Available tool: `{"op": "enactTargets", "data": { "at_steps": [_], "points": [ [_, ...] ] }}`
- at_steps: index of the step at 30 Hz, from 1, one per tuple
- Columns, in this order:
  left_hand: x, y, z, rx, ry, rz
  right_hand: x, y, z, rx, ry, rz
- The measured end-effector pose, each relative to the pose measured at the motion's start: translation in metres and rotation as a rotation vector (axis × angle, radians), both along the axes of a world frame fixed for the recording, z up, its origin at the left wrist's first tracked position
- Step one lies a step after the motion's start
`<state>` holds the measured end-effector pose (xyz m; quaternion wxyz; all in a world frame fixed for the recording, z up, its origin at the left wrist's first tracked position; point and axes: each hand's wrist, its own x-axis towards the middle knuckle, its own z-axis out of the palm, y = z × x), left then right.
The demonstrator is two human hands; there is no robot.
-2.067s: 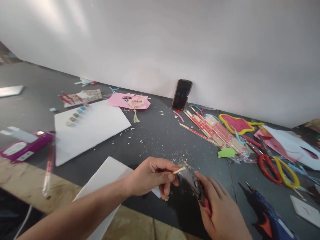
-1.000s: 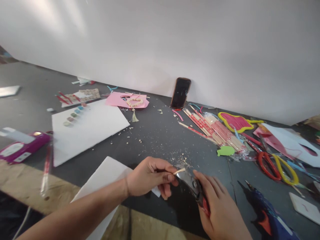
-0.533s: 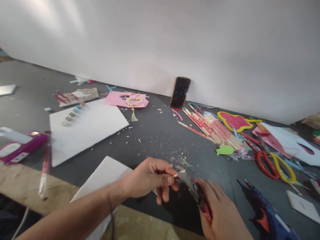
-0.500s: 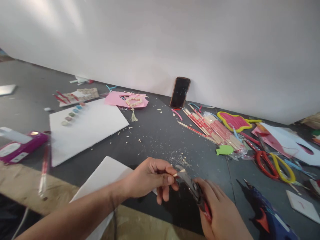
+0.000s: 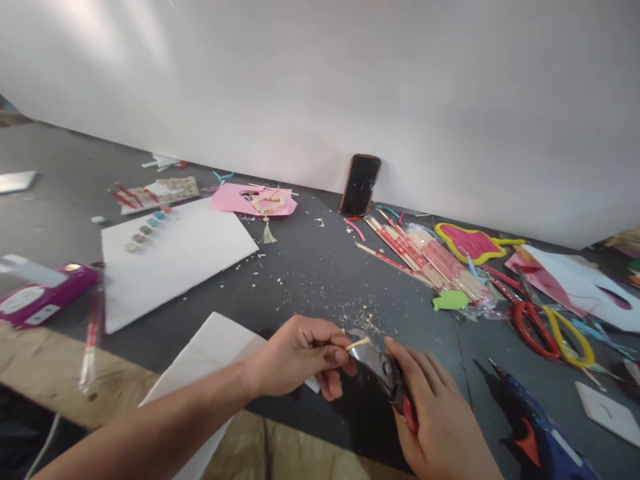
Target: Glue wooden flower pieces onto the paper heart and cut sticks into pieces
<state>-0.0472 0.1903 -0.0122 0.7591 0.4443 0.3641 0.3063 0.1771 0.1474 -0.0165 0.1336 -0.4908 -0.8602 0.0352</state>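
Between its thumb and fingers my left hand (image 5: 307, 357) pinches a thin, light wooden stick (image 5: 357, 343). My right hand (image 5: 440, 407) is wrapped round the red handles of metal cutters (image 5: 383, 368). The cutters' jaws are at the stick's exposed end, just right of my left fingertips. Pale crumbs and chips (image 5: 367, 318) lie on the dark table (image 5: 310, 267) beyond the jaws. A white sheet (image 5: 215, 347) lies under my left forearm.
A phone (image 5: 361, 185) leans on the wall. Right are packaged sticks (image 5: 425, 250), red scissors (image 5: 534, 330), yellow scissors (image 5: 567, 337) and a blue glue gun (image 5: 540, 427). Left are white board (image 5: 175, 267), pink paper (image 5: 230, 199) with beads, and a purple device (image 5: 50, 293).
The cutters have turned slightly, and more of their metal jaws and the stick's end shows. My left hand's lower fingers have curled in a little.
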Motion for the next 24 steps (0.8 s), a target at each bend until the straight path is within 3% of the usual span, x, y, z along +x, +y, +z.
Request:
{"op": "enactTargets", "data": {
  "at_steps": [9, 15, 24],
  "points": [
    [-0.0003, -0.001, -0.0002, -0.061, -0.107, -0.067, -0.0017, -0.0009, 0.0032, 0.004, 0.048, 0.053],
    [0.0021, -0.0013, 0.0029, -0.055, -0.057, -0.052, 0.0011, -0.0061, 0.0003, -0.026, 0.014, -0.002],
    [0.0042, -0.0021, 0.0044, 0.042, 0.084, 0.082, -0.0042, 0.0012, 0.0006, 0.034, 0.007, -0.009]
  ]
}}
